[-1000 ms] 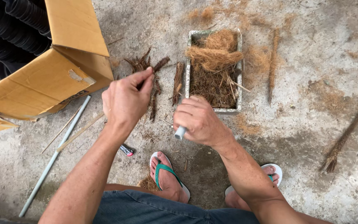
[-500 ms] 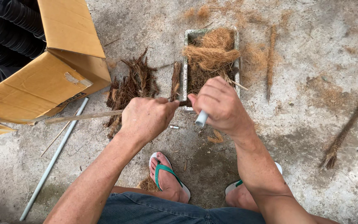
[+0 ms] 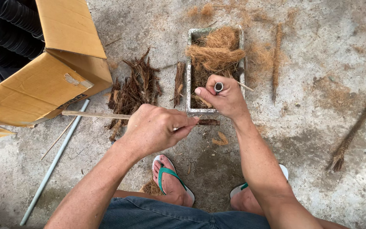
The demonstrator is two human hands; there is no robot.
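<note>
Head view | left grip (image 3: 157, 129) pinching stick (image 3: 94, 115) | right grip (image 3: 225, 97) around tube (image 3: 218, 87) | cardboard box (image 3: 43, 80) left

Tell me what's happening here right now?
A person crouches on a concrete floor. The left hand grips a long thin wooden stick held level; the right hand holds a short grey tube upright over a grey rectangular tray of brown coconut fibre. An open cardboard box sits to the left.
</note>
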